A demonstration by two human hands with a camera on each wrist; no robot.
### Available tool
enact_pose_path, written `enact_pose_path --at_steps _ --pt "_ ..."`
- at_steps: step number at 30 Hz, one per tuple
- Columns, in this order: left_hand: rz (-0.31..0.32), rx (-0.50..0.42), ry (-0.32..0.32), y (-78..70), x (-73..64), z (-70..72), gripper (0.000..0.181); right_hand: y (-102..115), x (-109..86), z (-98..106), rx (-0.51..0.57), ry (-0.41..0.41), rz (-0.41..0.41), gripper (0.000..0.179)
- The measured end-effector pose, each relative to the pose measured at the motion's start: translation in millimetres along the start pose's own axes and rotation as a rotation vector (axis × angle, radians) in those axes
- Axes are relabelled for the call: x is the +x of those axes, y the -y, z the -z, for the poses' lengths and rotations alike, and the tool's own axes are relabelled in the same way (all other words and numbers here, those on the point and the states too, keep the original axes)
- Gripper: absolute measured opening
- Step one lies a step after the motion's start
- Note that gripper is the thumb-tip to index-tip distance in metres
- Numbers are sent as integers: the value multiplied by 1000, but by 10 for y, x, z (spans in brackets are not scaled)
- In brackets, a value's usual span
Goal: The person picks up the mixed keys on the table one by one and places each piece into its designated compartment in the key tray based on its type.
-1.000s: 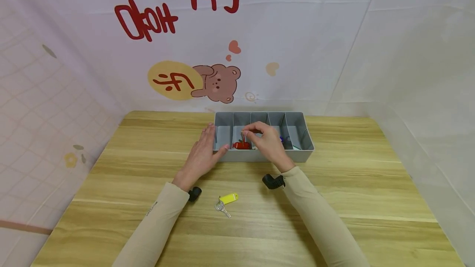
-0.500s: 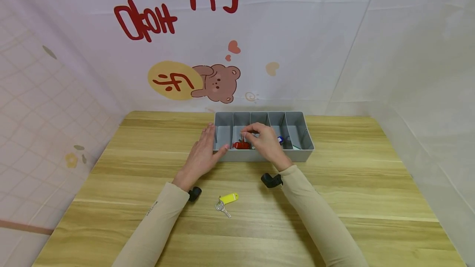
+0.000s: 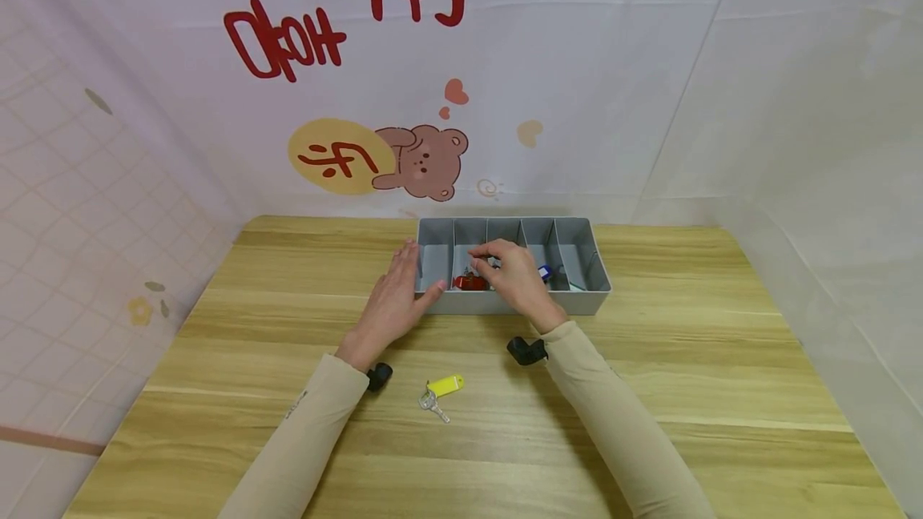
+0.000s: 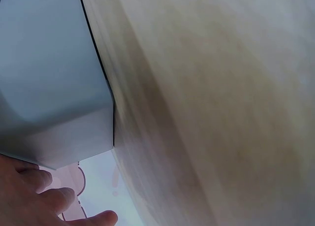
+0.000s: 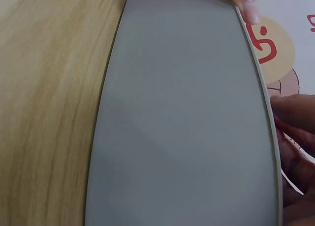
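A long grey divided box (image 3: 497,304) stands on the table's far side. My left hand (image 3: 389,299) rests with straight fingers along its left end, thumb over the front rim. Above the second compartment from the left, my right hand (image 3: 515,275) has its thumb and forefinger slightly parted, with nothing visible held between them. Just below those fingertips, a red key tag (image 3: 470,283) with a small metal piece lies in that compartment. In the right wrist view the box's front wall (image 5: 182,113) hides the inside, with my right fingers (image 5: 295,117) past the rim.
On the table in front of the box lies a key (image 3: 434,404) with a yellow tag (image 3: 445,384). A blue tag (image 3: 545,272) sits in the fourth compartment. A printed cloth (image 3: 577,86) hangs right behind the box.
The metal piece on the red tag, earlier upright at my right fingertips, has dropped onto the tag, and the fingertips have parted. My left hand stays in place.
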State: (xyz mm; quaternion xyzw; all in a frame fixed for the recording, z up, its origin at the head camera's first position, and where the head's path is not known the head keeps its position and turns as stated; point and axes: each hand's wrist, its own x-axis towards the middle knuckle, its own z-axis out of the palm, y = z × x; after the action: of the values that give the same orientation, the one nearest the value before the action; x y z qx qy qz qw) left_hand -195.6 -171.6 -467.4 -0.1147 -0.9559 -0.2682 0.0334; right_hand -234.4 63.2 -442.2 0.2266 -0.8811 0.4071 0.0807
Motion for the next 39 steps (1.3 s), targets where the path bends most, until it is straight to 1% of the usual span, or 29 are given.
enact_pose_path --at_steps 4,7,14,22,27,30,34,39 --pt "1 -1 4 -12 4 -4 91 22 -45 71 3 17 -7 32" --pt "6 -2 7 -21 4 0 91 43 -97 155 16 13 2 36" --pt "13 1 6 -6 -15 6 92 81 -257 359 9 -36 73 39" --pt "5 -1 5 2 -4 1 93 49 -475 603 -13 -78 129 42" --pt "10 -6 17 -13 7 18 94 -46 -631 755 -58 -110 148 43" --pt "6 -3 20 -10 1 35 94 -135 -719 836 -75 -123 145 43" --pt "-26 0 6 0 -33 79 94 -278 -811 932 -106 -131 124 46" --pt "-96 13 -32 28 -119 165 97 -414 -877 1024 -154 -112 75 52"
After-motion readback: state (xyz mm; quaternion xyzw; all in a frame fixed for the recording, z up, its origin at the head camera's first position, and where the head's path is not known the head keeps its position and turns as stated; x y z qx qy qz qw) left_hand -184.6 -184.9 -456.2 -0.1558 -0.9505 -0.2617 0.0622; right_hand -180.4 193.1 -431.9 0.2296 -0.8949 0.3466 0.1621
